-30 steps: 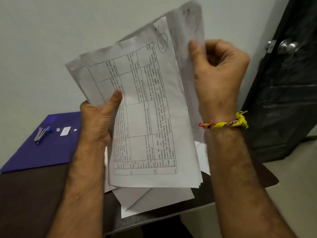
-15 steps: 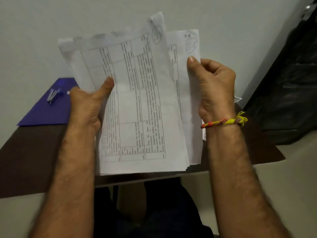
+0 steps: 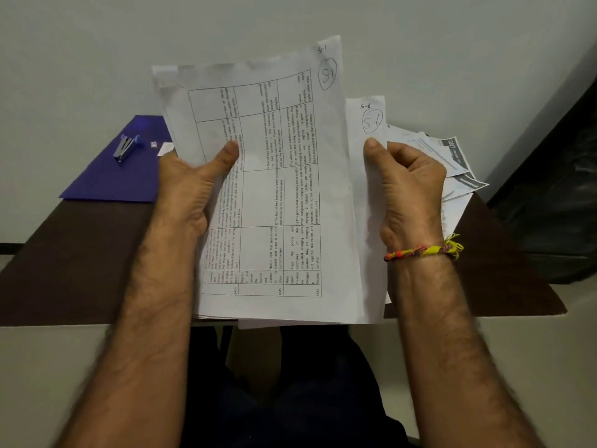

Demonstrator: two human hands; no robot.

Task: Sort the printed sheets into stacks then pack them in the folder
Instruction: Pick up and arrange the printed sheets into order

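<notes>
The front printed sheet [image 3: 274, 189] bears a circled handwritten "S-1" and row numbers 3414, 1245, 2644; the sheet behind [image 3: 371, 124] reads "S-6".

Printed sheets [image 3: 277, 189] in both hands [image 3: 184, 189]

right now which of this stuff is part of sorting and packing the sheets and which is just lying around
Part of the job:
- left hand, gripping the S-1 stack
- right hand, pinching the S-6 sheet
- loose papers on the table
- blue folder

Just lying about:
- stapler on the folder
- dark door
</notes>
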